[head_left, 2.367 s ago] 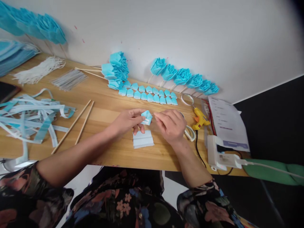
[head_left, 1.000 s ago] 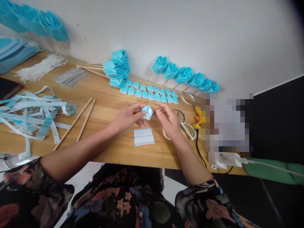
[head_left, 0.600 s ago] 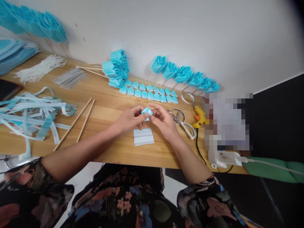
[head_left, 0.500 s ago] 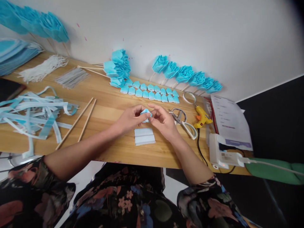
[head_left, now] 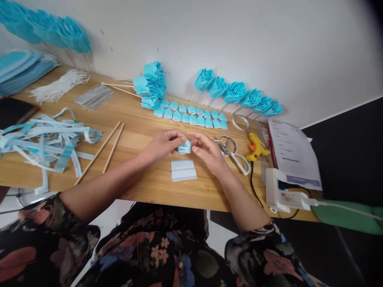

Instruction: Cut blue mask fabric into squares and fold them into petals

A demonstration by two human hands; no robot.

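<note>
A small folded light-blue piece (head_left: 184,147) sits between both hands just above the wooden table (head_left: 143,187). My left hand (head_left: 163,144) pinches its left side and my right hand (head_left: 207,152) pinches its right side. Just below them a flat stack of light-blue pieces (head_left: 183,170) lies on the table. Behind the hands, two rows of several folded blue petals (head_left: 191,114) lie near the wall.
Scissors (head_left: 232,152) and a yellow glue gun (head_left: 256,145) lie right of my right hand. Blue paper flowers (head_left: 236,93) on sticks lean on the wall. Two wooden sticks (head_left: 103,149) and cut blue strips (head_left: 44,139) lie left. A white power strip (head_left: 279,193) and papers (head_left: 291,153) are at the right.
Both hands have lowered the folded piece toward the table and closed in on it; my right hand moved left to pinch it. The view drifted slightly.
</note>
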